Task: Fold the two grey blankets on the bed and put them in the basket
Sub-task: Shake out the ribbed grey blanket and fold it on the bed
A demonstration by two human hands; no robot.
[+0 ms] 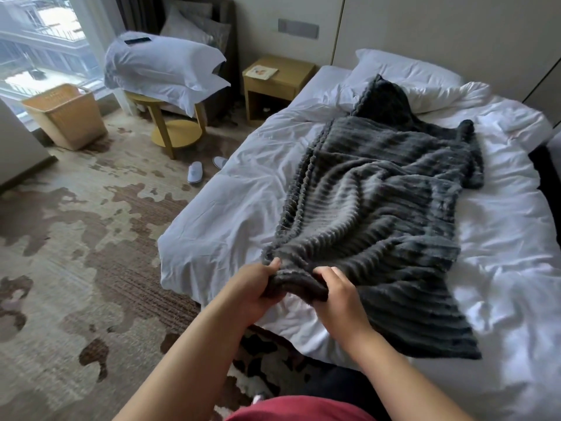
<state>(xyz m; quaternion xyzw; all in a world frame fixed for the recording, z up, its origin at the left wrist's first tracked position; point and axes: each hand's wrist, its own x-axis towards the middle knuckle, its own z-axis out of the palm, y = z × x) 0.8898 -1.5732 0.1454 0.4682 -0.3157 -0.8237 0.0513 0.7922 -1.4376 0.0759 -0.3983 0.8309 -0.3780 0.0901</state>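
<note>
A dark grey ribbed blanket point(379, 202) lies lengthwise down the white bed point(230, 205), its far end reaching the pillow. I cannot tell whether a second blanket lies under it. At the bed's near corner my left hand point(258, 287) and my right hand point(337, 293) both grip the blanket's bunched near edge, close together, thumbs on top. A woven tan basket point(65, 117) stands on the carpet by the window at the far left, and nothing shows inside it.
A round yellow side table point(176, 129) stacked with white pillows point(164, 65) stands left of the bed. A wooden nightstand point(276, 86) sits by the headboard. Two white slippers point(195, 171) lie on the patterned carpet between the bed and the basket.
</note>
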